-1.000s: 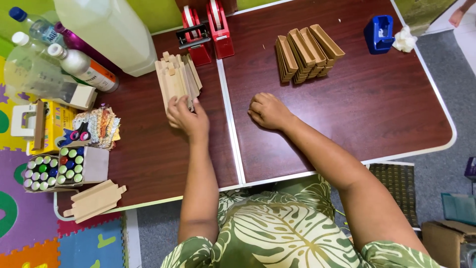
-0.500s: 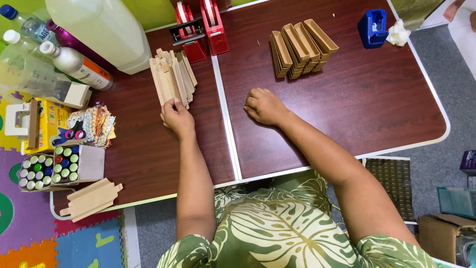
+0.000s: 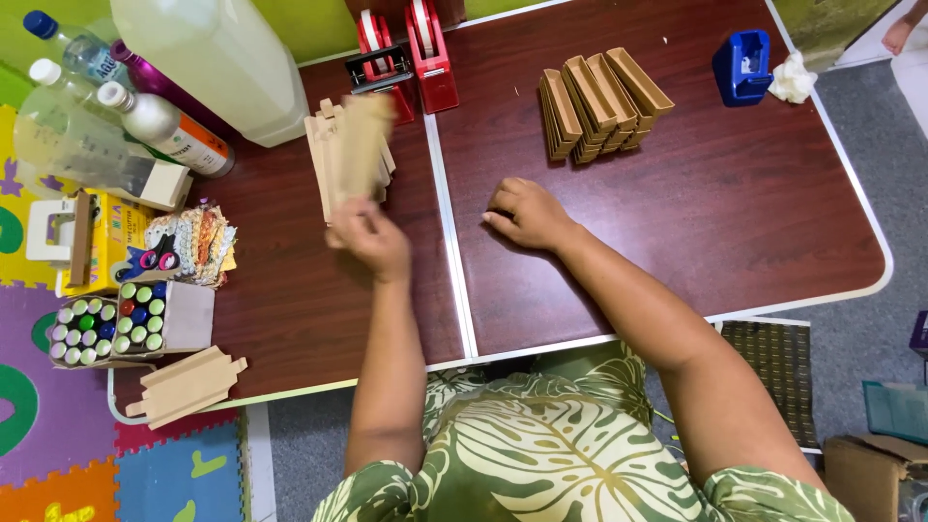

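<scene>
My left hand holds a flat brown cardboard piece, lifted and blurred above a pile of the same flat pieces on the dark brown table. My right hand rests on the table with its fingers curled under and nothing in it. A row of folded cardboard boxes stands on edge at the far side, beyond my right hand.
Two red tape dispensers stand at the back. A large plastic jug and bottles crowd the back left. A box of coloured caps, scissors, loose cardboard, a blue holder and crumpled tissue lie about.
My left hand has taken one flat cardboard piece from the pile and pulled back towards me, lifting it. My right hand has stayed where it was.
</scene>
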